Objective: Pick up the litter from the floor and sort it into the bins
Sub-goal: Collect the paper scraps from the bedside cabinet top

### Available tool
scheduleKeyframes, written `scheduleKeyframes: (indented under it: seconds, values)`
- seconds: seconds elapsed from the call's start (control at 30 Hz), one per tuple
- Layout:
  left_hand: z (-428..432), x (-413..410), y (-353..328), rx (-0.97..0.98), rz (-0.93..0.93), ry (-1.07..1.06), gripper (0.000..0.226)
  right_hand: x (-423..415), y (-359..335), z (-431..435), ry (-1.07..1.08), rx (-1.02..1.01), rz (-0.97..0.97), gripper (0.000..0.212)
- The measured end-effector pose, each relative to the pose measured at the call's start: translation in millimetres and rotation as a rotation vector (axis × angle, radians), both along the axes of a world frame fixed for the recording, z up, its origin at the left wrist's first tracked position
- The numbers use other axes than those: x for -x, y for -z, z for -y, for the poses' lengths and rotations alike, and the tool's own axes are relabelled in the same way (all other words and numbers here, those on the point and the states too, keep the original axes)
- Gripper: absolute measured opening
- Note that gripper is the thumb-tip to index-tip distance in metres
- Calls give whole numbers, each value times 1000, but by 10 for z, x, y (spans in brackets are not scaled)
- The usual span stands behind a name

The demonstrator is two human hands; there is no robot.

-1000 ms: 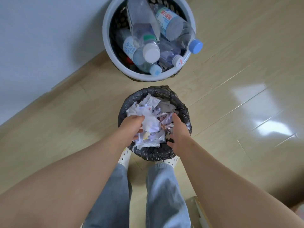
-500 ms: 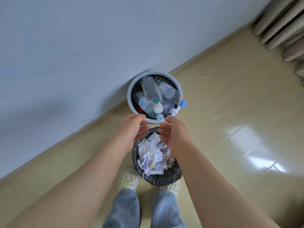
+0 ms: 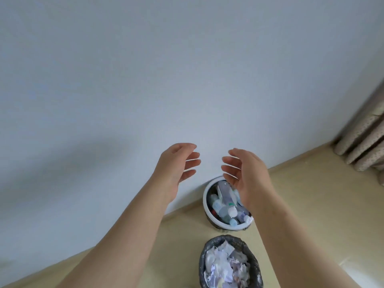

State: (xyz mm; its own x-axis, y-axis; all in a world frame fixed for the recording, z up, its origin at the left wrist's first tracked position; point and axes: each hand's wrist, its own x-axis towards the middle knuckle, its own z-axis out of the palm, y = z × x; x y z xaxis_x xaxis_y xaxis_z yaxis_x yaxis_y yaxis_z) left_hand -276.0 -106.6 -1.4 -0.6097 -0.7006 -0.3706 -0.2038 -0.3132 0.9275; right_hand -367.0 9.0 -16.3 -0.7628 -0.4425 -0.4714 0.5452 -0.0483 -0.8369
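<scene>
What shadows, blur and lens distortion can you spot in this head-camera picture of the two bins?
Head view: a soft grey shadow falls on the wall at left. Light is even and diffuse, with only a faint sheen on the floor. The crumpled paper and the bottles look slightly smeared. Wide-angle stretch enlarges both forearms toward the bottom edge.

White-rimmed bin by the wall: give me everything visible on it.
The white-rimmed bin is round, seemingly plastic, with a dark liner or mesh inside. It stands upright on the floor against the wall's base, beyond the black-bagged paper bin and apart from it. It is heaped with clear plastic bottles with white and blue caps. The open right hand overlaps its far side in view, without visible contact.
</scene>
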Motion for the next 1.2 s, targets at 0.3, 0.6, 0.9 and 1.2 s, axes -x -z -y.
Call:
scheduleKeyframes:
  seconds: [0.3,0.6,0.9,1.2]
  values:
    - [-184,-1204,-1251,137,-232,-318,9,-962,-1239,230,-401,121,-212,9]
    - [-112,-3401,-2138,353,-307,-740,10,-2891,-2203,893,-823,336,-320,7]
    - [-565,-6201,-2376,513,-197,-1169,9,-5701,-2452,1071,-1209,495,-233,7]
    - [-1258,-8571,-2243,550,-68,-1554,14,-8340,-2332,857,-1601,534,-123,7]
